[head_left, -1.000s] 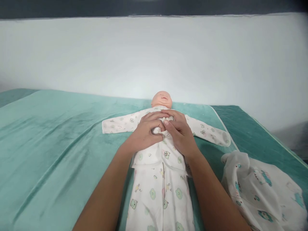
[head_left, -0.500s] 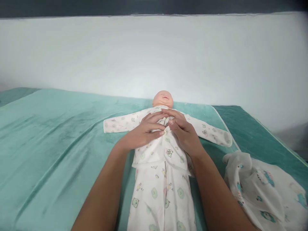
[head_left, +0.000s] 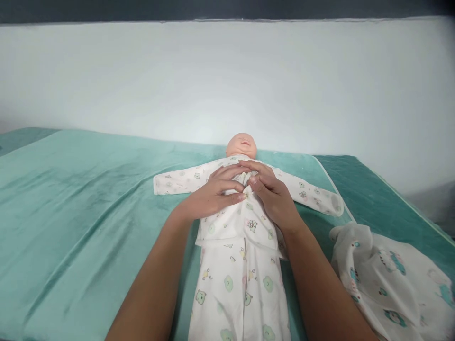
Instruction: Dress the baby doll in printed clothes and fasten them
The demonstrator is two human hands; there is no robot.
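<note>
A baby doll (head_left: 241, 145) lies on its back, head at the far side, arms spread inside long sleeves. It wears a white baby shirt (head_left: 238, 229) printed with small green and yellow figures, over matching pants (head_left: 236, 289). On the chest, my left hand (head_left: 220, 192) pinches the shirt's front edge between thumb and index finger beside a small pale fastener. Opposite it, my right hand (head_left: 272, 194) grips the other side of the front opening, its thumb on the cloth. The fingertips of both hands nearly meet, and they partly hide the fastening.
A crumpled white printed cloth (head_left: 394, 279) lies at the right, near my right forearm. Under everything spreads a wrinkled light green sheet (head_left: 88, 203), with a darker green surface (head_left: 359, 189) to the right. A white wall (head_left: 227, 80) rises behind the doll's head.
Both hands stay at the same spot on the shirt front. My left index finger is slightly more bent, and the view has shifted a little.
</note>
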